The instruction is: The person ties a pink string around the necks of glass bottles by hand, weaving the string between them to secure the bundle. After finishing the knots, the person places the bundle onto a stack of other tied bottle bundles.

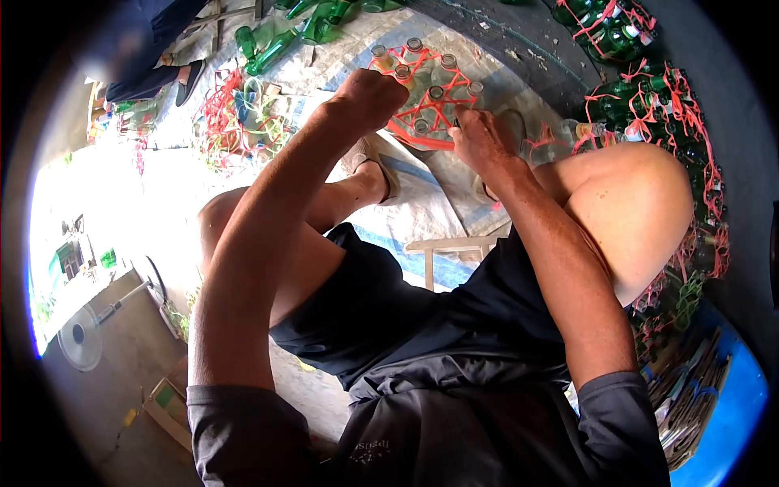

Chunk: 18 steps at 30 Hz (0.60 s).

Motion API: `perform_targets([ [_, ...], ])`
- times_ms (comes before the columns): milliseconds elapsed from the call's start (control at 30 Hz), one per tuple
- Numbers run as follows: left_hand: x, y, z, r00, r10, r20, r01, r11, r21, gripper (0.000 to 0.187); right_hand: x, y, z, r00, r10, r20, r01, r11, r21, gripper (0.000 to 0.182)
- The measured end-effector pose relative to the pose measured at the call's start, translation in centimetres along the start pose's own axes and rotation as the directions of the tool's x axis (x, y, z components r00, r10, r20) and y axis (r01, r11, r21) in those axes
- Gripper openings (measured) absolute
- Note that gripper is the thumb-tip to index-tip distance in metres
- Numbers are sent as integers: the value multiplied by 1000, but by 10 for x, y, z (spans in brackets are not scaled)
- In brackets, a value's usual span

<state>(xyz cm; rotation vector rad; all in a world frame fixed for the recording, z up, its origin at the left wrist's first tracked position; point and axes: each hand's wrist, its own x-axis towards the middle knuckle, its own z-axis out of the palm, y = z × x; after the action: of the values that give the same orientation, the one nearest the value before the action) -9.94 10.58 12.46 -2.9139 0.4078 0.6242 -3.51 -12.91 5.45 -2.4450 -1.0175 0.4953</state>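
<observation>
A bundle of clear glass bottles [436, 92] stands on the floor sheet before me, with red plastic string [422, 114] laced between and around the bottle necks. At the bundle's left side my left hand [375, 96] is closed in a fist, and the string runs up to it. My right hand [483, 140] is closed at the right edge, thumb and fingers pinched where the string meets them. The exact grip of both hands is partly hidden by the fingers.
Green bottles [276, 50] lie at the far left, beside a tangle of red and pale string [223, 122]. Tied bundles of green bottles [641, 114] line the right wall. Another person's foot [189, 81] is at upper left. A wooden stool [450, 243] sits between my legs.
</observation>
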Motion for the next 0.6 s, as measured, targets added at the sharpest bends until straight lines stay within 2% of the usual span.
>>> perform_targets([
  [133,7,1,-18,986,-28,164,26,999,20,9,0,2,5,998,-35,-46,33,999,-34,23],
  [333,7,4,-30,990,7,139,-13,999,45,9,-1,6,12,991,-86,-98,77,993,-92,23],
  [433,11,5,-32,985,2,175,-16,996,82,9,-2,6,13,990,-92,-108,83,993,-88,22],
  [600,24,-8,-21,989,-14,148,14,1000,0,11,0,7,16,990,-81,-113,73,994,-78,22],
])
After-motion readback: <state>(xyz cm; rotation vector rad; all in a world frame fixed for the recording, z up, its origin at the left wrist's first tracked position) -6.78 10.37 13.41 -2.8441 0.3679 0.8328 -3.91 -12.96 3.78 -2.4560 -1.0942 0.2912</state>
